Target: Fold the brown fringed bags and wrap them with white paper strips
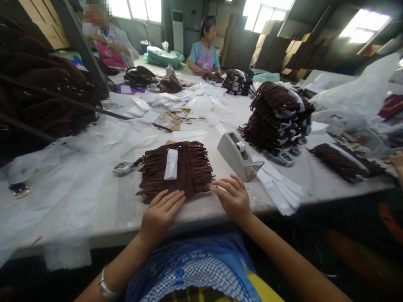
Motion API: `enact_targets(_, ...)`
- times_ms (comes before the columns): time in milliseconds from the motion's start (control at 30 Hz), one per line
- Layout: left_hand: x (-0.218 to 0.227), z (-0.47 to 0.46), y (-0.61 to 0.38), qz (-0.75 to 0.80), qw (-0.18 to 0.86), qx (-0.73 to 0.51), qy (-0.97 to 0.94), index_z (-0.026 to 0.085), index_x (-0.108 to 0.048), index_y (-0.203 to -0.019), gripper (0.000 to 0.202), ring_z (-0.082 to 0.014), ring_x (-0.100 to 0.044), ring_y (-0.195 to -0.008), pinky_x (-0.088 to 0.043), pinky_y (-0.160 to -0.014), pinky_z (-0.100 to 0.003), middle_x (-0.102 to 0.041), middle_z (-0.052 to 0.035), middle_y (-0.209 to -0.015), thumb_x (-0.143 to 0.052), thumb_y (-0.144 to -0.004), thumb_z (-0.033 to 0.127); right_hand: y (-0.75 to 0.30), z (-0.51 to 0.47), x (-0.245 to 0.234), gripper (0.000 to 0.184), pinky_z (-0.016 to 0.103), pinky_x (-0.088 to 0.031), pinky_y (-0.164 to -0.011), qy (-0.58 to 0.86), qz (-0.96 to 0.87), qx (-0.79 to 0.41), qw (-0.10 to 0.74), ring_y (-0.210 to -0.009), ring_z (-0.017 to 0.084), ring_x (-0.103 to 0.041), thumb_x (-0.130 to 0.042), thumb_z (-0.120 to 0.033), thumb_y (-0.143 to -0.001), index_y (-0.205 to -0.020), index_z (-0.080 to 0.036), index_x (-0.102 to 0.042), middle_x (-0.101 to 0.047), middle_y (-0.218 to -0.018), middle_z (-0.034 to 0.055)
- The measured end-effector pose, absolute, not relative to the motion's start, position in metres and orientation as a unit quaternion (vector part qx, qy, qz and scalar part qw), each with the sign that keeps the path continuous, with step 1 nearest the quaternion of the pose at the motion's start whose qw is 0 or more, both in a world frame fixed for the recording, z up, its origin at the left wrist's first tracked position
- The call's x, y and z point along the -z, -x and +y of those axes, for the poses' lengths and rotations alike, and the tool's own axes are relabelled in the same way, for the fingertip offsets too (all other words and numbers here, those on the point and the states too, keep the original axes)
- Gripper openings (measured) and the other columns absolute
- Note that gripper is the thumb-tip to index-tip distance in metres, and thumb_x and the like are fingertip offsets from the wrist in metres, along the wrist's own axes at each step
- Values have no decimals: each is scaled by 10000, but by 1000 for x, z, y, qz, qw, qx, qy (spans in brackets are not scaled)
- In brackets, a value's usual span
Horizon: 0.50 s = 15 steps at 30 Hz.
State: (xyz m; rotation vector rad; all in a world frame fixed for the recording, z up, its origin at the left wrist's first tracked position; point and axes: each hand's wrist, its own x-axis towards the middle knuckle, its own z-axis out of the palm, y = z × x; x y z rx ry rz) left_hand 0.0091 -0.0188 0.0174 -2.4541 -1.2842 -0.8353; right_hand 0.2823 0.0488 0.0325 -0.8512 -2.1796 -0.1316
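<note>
A dark brown fringed bag (181, 167) lies flat on the table in front of me, with a white paper-wrapped piece (171, 164) on top beside its gold-coloured ring. My left hand (162, 216) rests flat on the bag's near edge, fingers stretched out. At the right-hand fringe, my right hand (233, 199) pinches a small shiny strip that looks like clear tape (211, 185) between thumb and fingertips. A grey tape dispenser (234, 155) stands just beyond that hand. From the bag's left side a wrapped strap end (123, 167) sticks out.
Stacked fringed bags (277, 115) rise behind the dispenser, beside white paper strips (280, 188). Another bag (346, 161) lies far right, near another person's hand (396, 161). Clear plastic sheets (72, 180) and a brown bag heap (40, 92) fill the left. Two co-workers sit across the table.
</note>
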Motion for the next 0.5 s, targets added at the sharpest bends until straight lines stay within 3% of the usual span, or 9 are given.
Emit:
enact_targets(133,-15,-27,-19,-470,143,293,820,188,-628,-1252,366,-230,-637,-1094,-430,-1039,-422,-691,-85,-1204,-399,-971,133,-267,36,-35,389,433,-375,-1110,294,-861,49,412,-1086,171,-630,-586,-48,-886,-1176,-296,-662,-722,-1131,2)
enact_targets(333,-12,-43,-27,-531,143,262,793,174,-585,-1307,402,-246,-602,-1084,-420,-1070,-441,-669,-99,-1153,-431,-941,110,-239,39,-20,422,448,-375,-1126,217,-929,13,299,-1229,201,-572,-456,-76,-934,-1316,-205,-580,-652,-1277,59)
enact_targets(500,-19,-34,-24,-529,149,263,793,199,-646,-1207,357,-212,-638,-947,-427,-1058,-434,-696,-69,-1054,-440,-932,103,-235,45,-11,405,453,-395,-1108,233,-927,14,292,-1209,194,-591,-474,-98,-927,-1287,-229,-605,-666,-1254,55)
